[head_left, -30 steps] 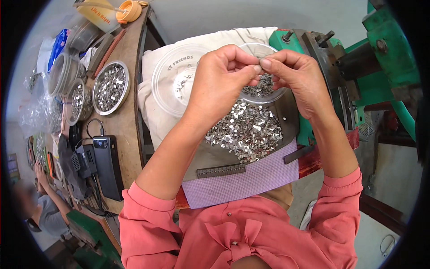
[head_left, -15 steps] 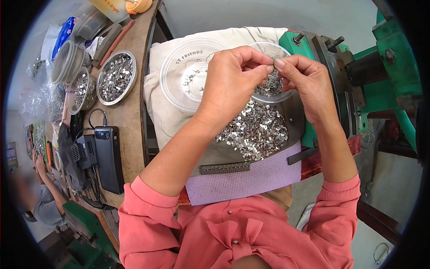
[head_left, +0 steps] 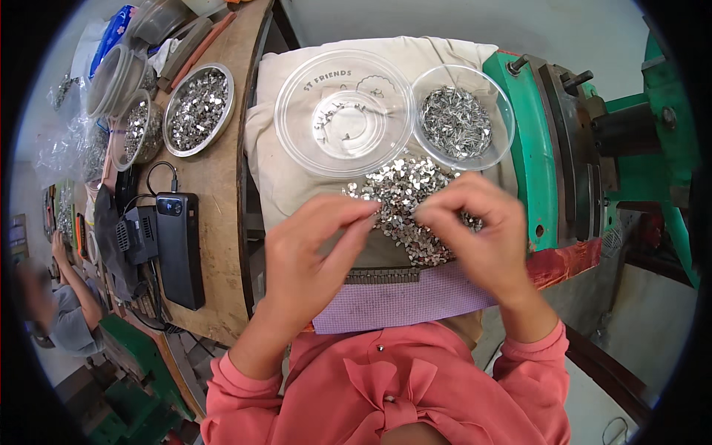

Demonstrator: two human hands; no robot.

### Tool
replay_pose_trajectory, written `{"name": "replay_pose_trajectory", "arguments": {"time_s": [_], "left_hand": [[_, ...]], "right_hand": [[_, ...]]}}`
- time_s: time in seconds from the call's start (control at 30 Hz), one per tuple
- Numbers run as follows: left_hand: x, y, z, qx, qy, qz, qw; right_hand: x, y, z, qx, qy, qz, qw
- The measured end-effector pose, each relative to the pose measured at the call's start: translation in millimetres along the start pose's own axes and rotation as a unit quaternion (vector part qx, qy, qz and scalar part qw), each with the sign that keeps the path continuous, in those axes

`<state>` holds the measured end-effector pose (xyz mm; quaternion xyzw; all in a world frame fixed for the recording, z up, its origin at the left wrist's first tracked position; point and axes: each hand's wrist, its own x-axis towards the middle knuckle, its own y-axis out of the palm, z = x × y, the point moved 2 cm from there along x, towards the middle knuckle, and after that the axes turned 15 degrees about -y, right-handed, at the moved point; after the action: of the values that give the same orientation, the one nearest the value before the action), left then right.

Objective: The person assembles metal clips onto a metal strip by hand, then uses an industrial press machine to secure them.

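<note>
Over a pile of small shiny metal pieces [head_left: 408,233], my left hand [head_left: 311,256] has thumb and forefinger pinched together; whatever sits between the tips is too small to make out. Across a short gap, my right hand [head_left: 478,233] is also pinched, slightly blurred, its fingertips above the same pile. Beyond them stand two clear plastic bowls: a wide one [head_left: 285,126] with a few bits at its bottom, and a smaller one [head_left: 506,126] holding many slim metal pieces. A dark ridged metal strip [head_left: 382,276] lies at the near side of the pile, beside a purple mat [head_left: 393,305].
A beige cloth [head_left: 263,159] lies under the bowls. Green machinery [head_left: 538,193] borders the right. On the wooden table [head_left: 222,230] at left are a steel bowl [head_left: 172,137] of metal pieces, a black power bank [head_left: 178,259] and plastic tubs. Another person [head_left: 74,319] sits far left.
Both hands have come down toward me from over the smaller bowl and moved apart; before, their fingertips met. Both bowls now show fully, and the view has shifted slightly.
</note>
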<state>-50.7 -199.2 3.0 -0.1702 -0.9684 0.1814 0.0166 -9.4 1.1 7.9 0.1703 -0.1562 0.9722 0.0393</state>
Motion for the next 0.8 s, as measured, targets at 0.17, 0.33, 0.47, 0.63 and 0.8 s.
{"name": "replay_pose_trajectory", "arguments": {"time_s": [0.17, 0.33, 0.47, 0.63, 0.8], "left_hand": [[-50, -17, 24, 0.067, -0.095, -0.054, 0.992], [-71, -13, 46, 0.063, -0.095, -0.06, 0.992], [-76, -9, 46, 0.077, -0.056, -0.068, 0.993], [-69, -5, 35, 0.171, 0.041, -0.028, 0.984], [-63, 3, 23, 0.291, 0.12, 0.003, 0.949]], "right_hand": [[-16, 36, -7, -0.169, -0.149, 0.123, 0.967], [-25, 48, -16, -0.266, -0.187, 0.178, 0.929], [-24, 48, -10, -0.301, -0.19, 0.217, 0.909], [-22, 50, -9, -0.29, -0.203, 0.197, 0.914], [-24, 51, -12, -0.287, -0.196, 0.195, 0.917]]}}
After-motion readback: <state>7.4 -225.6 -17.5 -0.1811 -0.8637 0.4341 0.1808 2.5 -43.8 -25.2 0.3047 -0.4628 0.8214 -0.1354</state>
